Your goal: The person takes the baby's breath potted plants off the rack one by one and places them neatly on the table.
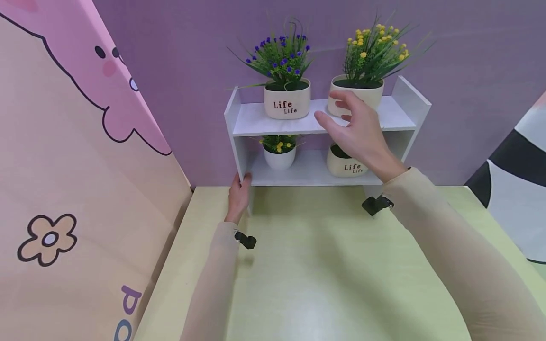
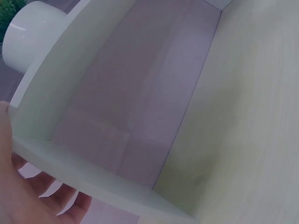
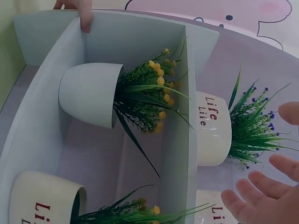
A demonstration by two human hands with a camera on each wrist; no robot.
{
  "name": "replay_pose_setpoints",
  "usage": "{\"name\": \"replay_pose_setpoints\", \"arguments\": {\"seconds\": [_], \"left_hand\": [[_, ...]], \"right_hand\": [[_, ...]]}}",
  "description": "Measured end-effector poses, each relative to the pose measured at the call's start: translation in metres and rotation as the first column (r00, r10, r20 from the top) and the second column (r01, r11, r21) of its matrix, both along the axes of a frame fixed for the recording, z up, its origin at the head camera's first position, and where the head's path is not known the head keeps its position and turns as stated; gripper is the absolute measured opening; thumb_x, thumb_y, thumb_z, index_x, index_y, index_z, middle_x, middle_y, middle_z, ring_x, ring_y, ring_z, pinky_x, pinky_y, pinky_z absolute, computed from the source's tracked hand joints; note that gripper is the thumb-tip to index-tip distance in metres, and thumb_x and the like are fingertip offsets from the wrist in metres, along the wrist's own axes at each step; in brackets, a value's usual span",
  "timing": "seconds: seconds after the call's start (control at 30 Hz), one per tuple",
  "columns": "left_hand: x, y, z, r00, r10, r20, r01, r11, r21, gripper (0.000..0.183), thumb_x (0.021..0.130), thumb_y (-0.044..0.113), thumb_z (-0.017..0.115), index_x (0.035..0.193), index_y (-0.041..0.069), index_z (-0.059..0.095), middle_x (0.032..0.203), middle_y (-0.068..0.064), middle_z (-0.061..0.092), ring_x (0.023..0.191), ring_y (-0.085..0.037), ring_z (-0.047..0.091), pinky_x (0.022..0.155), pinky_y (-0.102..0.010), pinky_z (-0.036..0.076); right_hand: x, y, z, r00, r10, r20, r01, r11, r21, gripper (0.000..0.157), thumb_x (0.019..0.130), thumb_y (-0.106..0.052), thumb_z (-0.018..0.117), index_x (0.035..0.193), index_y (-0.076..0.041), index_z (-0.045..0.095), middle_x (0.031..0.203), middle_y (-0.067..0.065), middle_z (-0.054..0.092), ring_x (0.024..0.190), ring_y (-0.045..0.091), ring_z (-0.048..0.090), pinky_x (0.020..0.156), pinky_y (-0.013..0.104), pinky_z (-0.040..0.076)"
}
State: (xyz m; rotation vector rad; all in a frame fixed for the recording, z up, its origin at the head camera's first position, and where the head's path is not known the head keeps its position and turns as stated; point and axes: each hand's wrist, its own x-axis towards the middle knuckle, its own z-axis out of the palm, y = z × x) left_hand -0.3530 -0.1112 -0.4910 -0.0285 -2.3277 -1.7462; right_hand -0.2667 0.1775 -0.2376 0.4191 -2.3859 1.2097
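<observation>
Gripping the shelf unit (image 1: 414, 105) by its left side panel (image 1: 243, 155), near the front left corner of the lower board (image 1: 310, 166): left hand (image 1: 239, 198), fingers curled; right hand (image 1: 360, 125) wide open, holding nothing, before the yellow-flowered pot (image 1: 376, 95) near the right end of the upper board (image 1: 251, 121), contact not discernible; purple-flowered pot (image 1: 287, 99) left of it; unit stands at the rear edge of the tabletop (image 1: 298, 265).

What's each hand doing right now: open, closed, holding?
Left hand: closed, holding the white two-tier shelf's left side panel.
Right hand: open, holding nothing.
</observation>
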Motion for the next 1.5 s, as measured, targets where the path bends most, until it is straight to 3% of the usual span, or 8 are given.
{"name": "replay_pose_setpoints", "arguments": {"seconds": [0.17, 0.37, 0.63, 0.87, 1.13, 1.5], "left_hand": [[-0.003, -0.005, 0.002, 0.994, -0.104, -0.015, 0.105, 0.994, 0.027, 0.062, 0.112, 0.043, 0.043, 0.163, 0.008, 0.037, 0.161, -0.022, 0.049, 0.149, -0.04, 0.047, 0.122, -0.061, 0.037], [-0.006, -0.005, 0.002, 0.989, -0.146, -0.01, 0.146, 0.989, 0.034, 0.066, 0.113, 0.042, 0.041, 0.167, 0.006, 0.029, 0.166, -0.023, 0.042, 0.155, -0.041, 0.039, 0.126, -0.06, 0.032], [-0.003, -0.004, 0.003, 0.989, -0.145, -0.021, 0.146, 0.986, 0.076, 0.065, 0.113, 0.041, 0.04, 0.167, 0.006, 0.028, 0.169, -0.022, 0.038, 0.157, -0.04, 0.035, 0.128, -0.06, 0.029], [-0.003, 0.0, -0.001, 0.991, -0.13, -0.017, 0.131, 0.982, 0.136, 0.065, 0.112, 0.042, 0.042, 0.165, 0.006, 0.033, 0.165, -0.023, 0.042, 0.154, -0.04, 0.039, 0.127, -0.06, 0.03], [0.002, -0.001, -0.004, 0.996, -0.092, 0.014, 0.09, 0.987, 0.133, 0.064, 0.112, 0.044, 0.041, 0.166, 0.01, 0.034, 0.166, -0.02, 0.043, 0.154, -0.039, 0.04, 0.126, -0.061, 0.031], [0.002, 0.004, -0.002, 0.996, -0.091, -0.013, 0.092, 0.983, 0.159, 0.062, 0.112, 0.042, 0.041, 0.165, 0.01, 0.038, 0.161, -0.021, 0.048, 0.147, -0.039, 0.046, 0.122, -0.062, 0.035]], "right_hand": [[-0.009, -0.005, 0.005, 1.0, 0.002, 0.018, -0.002, 1.0, 0.004, 0.066, 0.101, -0.044, 0.068, 0.157, -0.012, 0.051, 0.162, 0.008, 0.053, 0.147, 0.031, 0.053, 0.12, 0.051, 0.045], [-0.019, -0.009, 0.008, 0.998, 0.005, 0.06, -0.004, 1.0, -0.009, 0.067, 0.101, -0.047, 0.068, 0.157, -0.012, 0.051, 0.162, 0.008, 0.052, 0.147, 0.03, 0.053, 0.12, 0.052, 0.045], [-0.032, -0.01, 0.016, 0.992, -0.004, 0.13, 0.008, 1.0, -0.029, 0.069, 0.101, -0.052, 0.066, 0.158, -0.016, 0.051, 0.165, 0.006, 0.05, 0.149, 0.03, 0.051, 0.123, 0.05, 0.041], [-0.044, -0.009, 0.017, 0.971, 0.002, 0.24, -0.001, 1.0, -0.006, 0.074, 0.102, -0.056, 0.063, 0.164, -0.019, 0.044, 0.167, 0.013, 0.046, 0.149, 0.035, 0.051, 0.124, 0.053, 0.039], [-0.055, -0.017, 0.015, 0.965, -0.008, 0.263, 0.001, 1.0, 0.026, 0.073, 0.103, -0.057, 0.06, 0.166, -0.025, 0.039, 0.167, 0.013, 0.046, 0.151, 0.034, 0.049, 0.125, 0.053, 0.037], [-0.071, -0.028, 0.02, 0.961, 0.009, 0.277, -0.041, 0.993, 0.108, 0.076, 0.104, -0.059, 0.056, 0.17, -0.032, 0.029, 0.174, 0.004, 0.036, 0.156, 0.029, 0.043, 0.129, 0.052, 0.031]]}}
